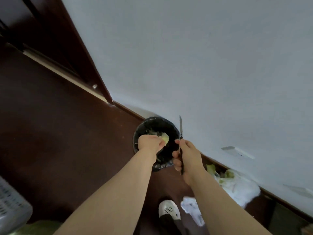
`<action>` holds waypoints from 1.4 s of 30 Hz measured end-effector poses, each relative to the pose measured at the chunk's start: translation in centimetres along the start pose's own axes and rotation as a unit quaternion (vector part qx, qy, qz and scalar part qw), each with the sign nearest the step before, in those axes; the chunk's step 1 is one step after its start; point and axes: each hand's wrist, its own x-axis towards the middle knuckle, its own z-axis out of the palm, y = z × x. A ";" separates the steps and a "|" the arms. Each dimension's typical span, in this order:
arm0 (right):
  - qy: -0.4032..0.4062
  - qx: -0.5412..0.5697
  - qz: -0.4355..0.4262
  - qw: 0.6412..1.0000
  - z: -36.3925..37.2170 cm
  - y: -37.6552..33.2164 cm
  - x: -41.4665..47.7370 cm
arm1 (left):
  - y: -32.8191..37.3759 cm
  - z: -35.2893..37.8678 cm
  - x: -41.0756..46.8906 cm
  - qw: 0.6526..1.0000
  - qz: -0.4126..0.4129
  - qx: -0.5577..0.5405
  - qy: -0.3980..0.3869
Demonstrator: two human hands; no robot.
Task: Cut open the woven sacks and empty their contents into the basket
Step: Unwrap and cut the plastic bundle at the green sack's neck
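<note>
So, looking down here: the left hand (149, 143) is out over a round black bin (157, 124) lined with a black bag, and its fingers are pinched on a pale yellow-green leaf scrap (165, 138), right above the opening. There's some more pale stuff already lying inside the bin. The right hand (187, 158) sits just beside the bin on its right side, fingers clenched round the dark handle of a knife (180, 128), thumb up near the blade. The blade points up and away from the person, seen pretty much edge-on, so it's just a thin line against the white wall (203, 65). The two hands are close but not touching. As for the sack (240, 187), it's a crumpled white one lying on the dark reddish-brown floor (67, 141) to the right, up against the skirting board, and there are some green leafy bits (227, 174) at its near end; can't tell if they're in it or on top of it. Another white crumpled piece (193, 211) lies by the person's white perforated shoe (169, 209); whether that's a second sack I honestly can't tell. The basket (11, 206) is a light grey slotted plastic one, only its corner showing at the bottom left edge, well apart from the sack and both hands, with something green and blurry (39, 226) right next to it. A dark wooden door frame (71, 48) runs along the upper left.
</note>
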 end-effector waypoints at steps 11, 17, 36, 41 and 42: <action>-0.126 -0.132 0.063 0.981 2.8 -3.4 -0.9 | -0.9 -4.7 -2.5 0.977 -0.036 -0.167 0.125; -0.218 -0.238 0.066 0.944 9.6 -2.1 -6.0 | -1.0 -11.7 -6.1 0.956 -0.014 -0.248 0.156; -0.495 -0.349 0.137 0.784 24.9 25.3 -26.7 | -22.1 -43.4 -19.5 0.798 -0.006 -0.500 0.337; -0.511 -0.376 0.136 0.761 28.5 33.0 -30.6 | -28.0 -51.7 -19.6 0.776 -0.043 -0.515 0.362; -0.508 -0.375 0.135 0.763 29.4 34.4 -31.2 | -28.7 -53.4 -19.5 0.772 -0.051 -0.520 0.362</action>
